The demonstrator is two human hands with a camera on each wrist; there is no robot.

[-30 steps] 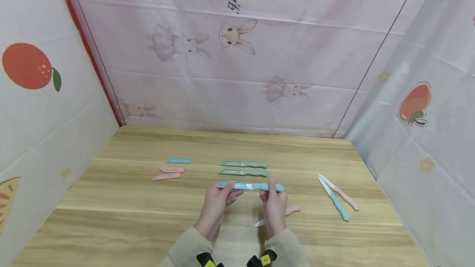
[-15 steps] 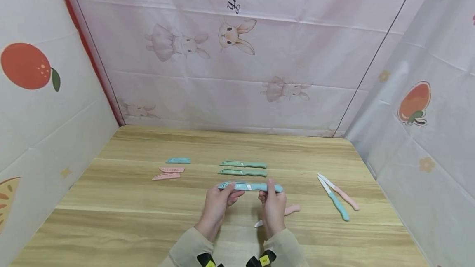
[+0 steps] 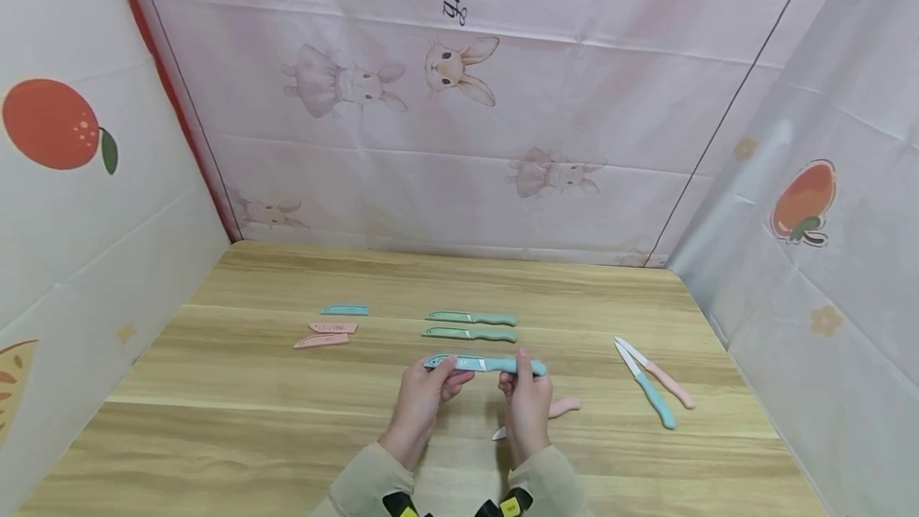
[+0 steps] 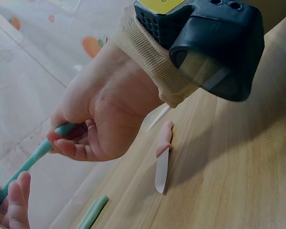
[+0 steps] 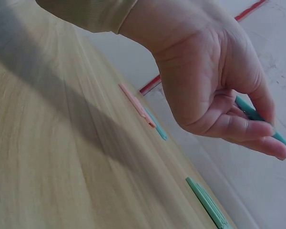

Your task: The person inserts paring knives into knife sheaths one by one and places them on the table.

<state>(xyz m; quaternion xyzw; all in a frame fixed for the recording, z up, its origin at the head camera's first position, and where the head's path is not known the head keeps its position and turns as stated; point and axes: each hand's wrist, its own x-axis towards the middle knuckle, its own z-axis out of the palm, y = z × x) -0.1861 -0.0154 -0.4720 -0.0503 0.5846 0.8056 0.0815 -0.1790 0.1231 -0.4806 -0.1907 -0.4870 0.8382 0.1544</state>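
One blue knife [image 3: 497, 364], pinched by left hand [image 3: 419, 405] and right hand [image 3: 530, 409], is above the surface [image 3: 215, 421], well inside its side edges, room left and right. Far: two green knives [image 3: 494, 335]; left: three sheaths [image 3: 333, 329]; right: two bare knives [image 3: 655, 400]; near: one pink knife [image 3: 565, 405].

Slim green sheathed knives [image 3: 470, 334]: were 2 pcs
Blue sheathed knife [image 3: 492, 365]: was 1 pc
Pink-handled bare-blade knives [image 3: 670, 384]: were 2
Blue-handled bare-blade knife [image 3: 652, 396]: was 1
Flat pink plastic sheaths [image 3: 333, 329]: were 2
Flat blue sheath [image 3: 345, 311]: was 1
Tot. qty: was 9
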